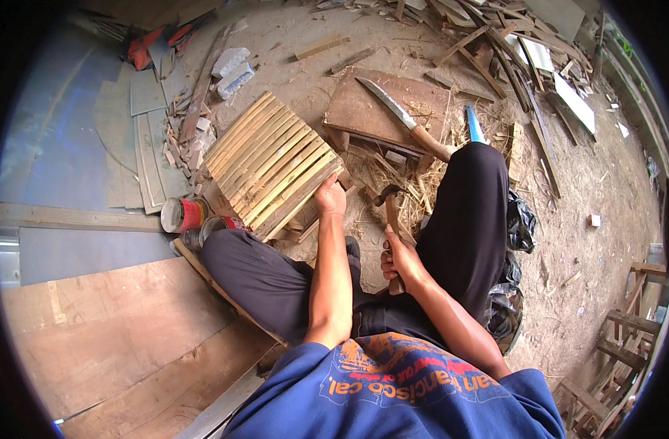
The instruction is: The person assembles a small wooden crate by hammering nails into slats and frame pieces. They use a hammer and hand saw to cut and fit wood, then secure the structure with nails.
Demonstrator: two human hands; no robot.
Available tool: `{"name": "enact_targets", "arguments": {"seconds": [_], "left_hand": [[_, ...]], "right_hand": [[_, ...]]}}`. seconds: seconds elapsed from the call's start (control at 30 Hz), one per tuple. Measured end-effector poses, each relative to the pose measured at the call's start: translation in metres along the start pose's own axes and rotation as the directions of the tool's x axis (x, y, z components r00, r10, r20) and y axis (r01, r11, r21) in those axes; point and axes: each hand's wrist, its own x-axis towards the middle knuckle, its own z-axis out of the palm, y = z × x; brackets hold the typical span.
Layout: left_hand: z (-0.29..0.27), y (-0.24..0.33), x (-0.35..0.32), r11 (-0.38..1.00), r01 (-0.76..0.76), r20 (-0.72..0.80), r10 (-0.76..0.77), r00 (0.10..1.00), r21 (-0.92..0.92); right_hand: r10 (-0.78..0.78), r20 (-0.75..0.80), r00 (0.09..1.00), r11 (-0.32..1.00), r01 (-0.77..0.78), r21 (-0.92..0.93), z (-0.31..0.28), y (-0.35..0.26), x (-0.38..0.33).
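Note:
My left hand grips the near right corner of a slatted wooden panel, made of narrow pale strips set side by side with gaps between some of them. The panel is tilted above the floor, left of centre. In my right hand is a hammer, held by its wooden handle, its dark metal head pointing away from me between my knees. The hammer is apart from the panel. Beyond it a large knife with a wooden handle lies across a low brown wooden stool.
Wood shavings litter the floor around the stool, with a blue-bladed tool close by. Two cans stand by my left knee. Scrap wood is heaped at the far right. Black plastic bags lie beside my right leg.

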Motion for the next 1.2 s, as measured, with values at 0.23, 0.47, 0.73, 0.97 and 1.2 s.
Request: {"name": "enact_targets", "arguments": {"seconds": [0.23, 0.47, 0.73, 0.97, 1.2], "left_hand": [[-0.008, -0.002, -0.003, 0.998, 0.059, -0.007, -0.059, 0.998, 0.023], [0.015, 0.022, -0.004, 0.972, 0.125, -0.159, -0.094, 0.983, 0.197], [0.070, 0.132, 0.061, 0.953, 0.165, -0.119, -0.138, 0.983, 0.254], [0.073, 0.171, 0.113, 0.558, 0.132, -0.126, -0.049, 0.991, 0.819], [0.080, 0.111, 0.112, 0.567, -0.064, -0.020, 0.142, 0.990, 0.821]], "right_hand": [[-0.010, -0.011, 1.000, 1.000, 0.010, 0.002, 0.002, 0.001, 0.002], [-0.006, -0.007, 1.000, 1.000, 0.005, -0.010, 0.003, 0.003, 0.001], [0.024, 0.041, 0.999, 1.000, -0.024, 0.016, 0.005, -0.001, 0.004], [0.057, 0.051, 0.997, 0.998, -0.055, -0.024, 0.014, 0.001, 0.003], [0.090, 0.026, 0.996, 0.996, -0.090, -0.019, 0.019, 0.001, 0.004]]}}
